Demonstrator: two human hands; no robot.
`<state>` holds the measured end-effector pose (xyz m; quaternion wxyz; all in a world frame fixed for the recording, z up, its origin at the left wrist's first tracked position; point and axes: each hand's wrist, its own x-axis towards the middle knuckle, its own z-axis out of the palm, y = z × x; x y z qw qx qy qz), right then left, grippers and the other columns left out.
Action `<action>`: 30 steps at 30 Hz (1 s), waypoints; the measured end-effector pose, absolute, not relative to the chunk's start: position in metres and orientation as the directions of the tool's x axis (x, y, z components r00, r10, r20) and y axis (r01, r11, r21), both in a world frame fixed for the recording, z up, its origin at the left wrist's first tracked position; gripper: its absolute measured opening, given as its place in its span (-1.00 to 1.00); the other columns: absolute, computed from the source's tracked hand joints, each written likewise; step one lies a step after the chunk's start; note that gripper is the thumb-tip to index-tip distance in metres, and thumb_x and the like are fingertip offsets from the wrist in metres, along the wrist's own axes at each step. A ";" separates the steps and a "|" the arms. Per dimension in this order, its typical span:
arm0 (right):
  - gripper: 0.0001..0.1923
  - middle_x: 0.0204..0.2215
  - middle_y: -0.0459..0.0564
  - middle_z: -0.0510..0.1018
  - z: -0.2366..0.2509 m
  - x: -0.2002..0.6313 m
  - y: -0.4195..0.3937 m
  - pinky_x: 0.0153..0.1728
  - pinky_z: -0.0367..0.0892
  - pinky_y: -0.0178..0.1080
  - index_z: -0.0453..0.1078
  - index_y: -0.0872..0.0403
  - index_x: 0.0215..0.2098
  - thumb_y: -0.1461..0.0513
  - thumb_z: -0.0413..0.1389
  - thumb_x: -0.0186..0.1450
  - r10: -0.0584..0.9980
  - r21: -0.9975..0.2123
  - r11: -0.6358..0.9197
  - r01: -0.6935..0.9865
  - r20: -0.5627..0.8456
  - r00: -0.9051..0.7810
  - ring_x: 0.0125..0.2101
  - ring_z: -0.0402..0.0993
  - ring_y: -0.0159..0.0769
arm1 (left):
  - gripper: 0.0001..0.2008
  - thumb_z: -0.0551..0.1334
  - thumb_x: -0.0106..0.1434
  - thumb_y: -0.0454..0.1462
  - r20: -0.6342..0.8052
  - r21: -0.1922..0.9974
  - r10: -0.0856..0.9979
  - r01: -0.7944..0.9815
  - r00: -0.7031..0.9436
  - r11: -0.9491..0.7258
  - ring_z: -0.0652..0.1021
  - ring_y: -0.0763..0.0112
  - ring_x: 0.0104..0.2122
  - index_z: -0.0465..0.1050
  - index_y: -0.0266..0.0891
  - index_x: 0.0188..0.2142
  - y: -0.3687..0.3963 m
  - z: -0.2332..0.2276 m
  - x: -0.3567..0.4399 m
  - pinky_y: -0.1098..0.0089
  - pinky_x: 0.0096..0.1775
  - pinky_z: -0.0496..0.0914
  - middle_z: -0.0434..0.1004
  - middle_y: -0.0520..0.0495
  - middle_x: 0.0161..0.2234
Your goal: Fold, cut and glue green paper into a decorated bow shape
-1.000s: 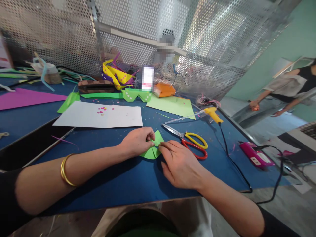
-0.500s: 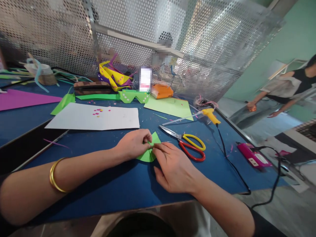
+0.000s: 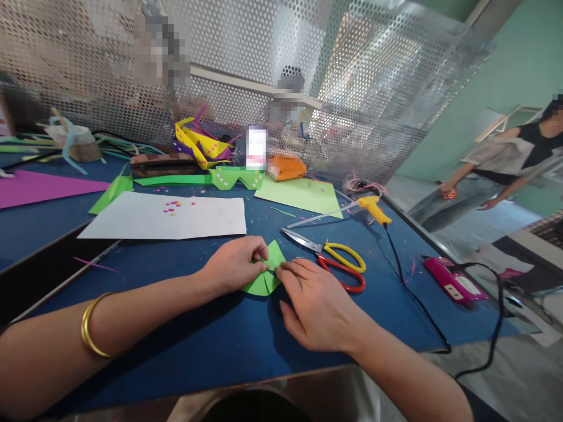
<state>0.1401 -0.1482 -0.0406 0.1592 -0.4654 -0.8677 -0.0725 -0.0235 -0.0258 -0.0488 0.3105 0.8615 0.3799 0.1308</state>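
Note:
A small green piece of craft paper or foam (image 3: 263,285) lies low over the blue table between my hands, with a slit or fold line running up its lower part. My left hand (image 3: 235,264) pinches its upper left side between curled fingers and thumb. The fingertips of my right hand (image 3: 310,302) are pressed together on its right edge, partly covering it. Scissors (image 3: 343,264) with one yellow and one red handle lie just beyond my right hand, blades pointing left.
Beyond lie a white sheet (image 3: 206,220) with small pink and yellow bits, green paper glasses (image 3: 231,179), a pale green sheet (image 3: 299,196) and a yellow glue gun (image 3: 373,209). A pink power strip (image 3: 455,280) sits at right. A perforated metal screen (image 3: 246,47) stands behind.
My right hand has shifted slightly right, and more of the green piece shows between my hands. Both hands still touch it. The whole view has tilted a little.

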 end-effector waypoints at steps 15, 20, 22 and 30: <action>-0.60 -0.15 0.33 0.57 -0.043 0.154 -0.160 0.11 0.28 0.02 0.39 0.42 -0.02 0.28 -0.02 0.28 0.757 0.062 0.550 0.833 0.384 -0.528 -0.02 0.45 0.02 | -0.91 0.22 0.08 -0.25 -0.022 0.627 0.730 0.578 0.683 -0.522 0.44 0.37 -0.41 0.37 -0.18 -0.38 -0.025 -0.048 -0.025 0.40 -0.38 0.23 0.44 0.06 -0.43; -0.82 -0.40 0.04 0.58 -0.034 0.163 -0.158 0.05 0.27 -0.07 0.45 0.17 -0.31 0.36 0.00 0.33 0.754 0.003 0.456 0.890 0.530 -0.388 -0.28 0.50 -0.25 | -0.92 0.21 0.08 -0.26 0.004 0.615 0.725 0.570 0.689 -0.544 0.44 0.37 -0.41 0.37 -0.18 -0.39 -0.026 -0.048 -0.025 0.41 -0.39 0.23 0.44 0.05 -0.43; -0.82 -0.38 0.03 0.56 -0.033 0.162 -0.150 -0.03 0.29 -0.09 0.46 0.13 -0.31 0.35 0.01 0.34 0.761 0.023 0.459 0.888 0.505 -0.406 -0.30 0.45 -0.27 | -0.93 0.20 0.08 -0.27 0.016 0.609 0.718 0.563 0.695 -0.559 0.44 0.37 -0.41 0.36 -0.18 -0.39 -0.027 -0.048 -0.025 0.41 -0.39 0.23 0.43 0.05 -0.44; -0.78 -0.45 0.02 0.43 -0.048 0.156 -0.124 -0.26 0.20 -0.13 0.49 0.19 -0.31 0.40 -0.01 0.35 0.742 0.300 0.516 0.802 0.312 -0.594 -0.37 0.28 -0.22 | -0.94 0.22 0.09 -0.28 0.022 0.614 0.718 0.558 0.696 -0.559 0.44 0.38 -0.43 0.35 -0.17 -0.41 -0.027 -0.048 -0.026 0.42 -0.41 0.23 0.42 0.07 -0.46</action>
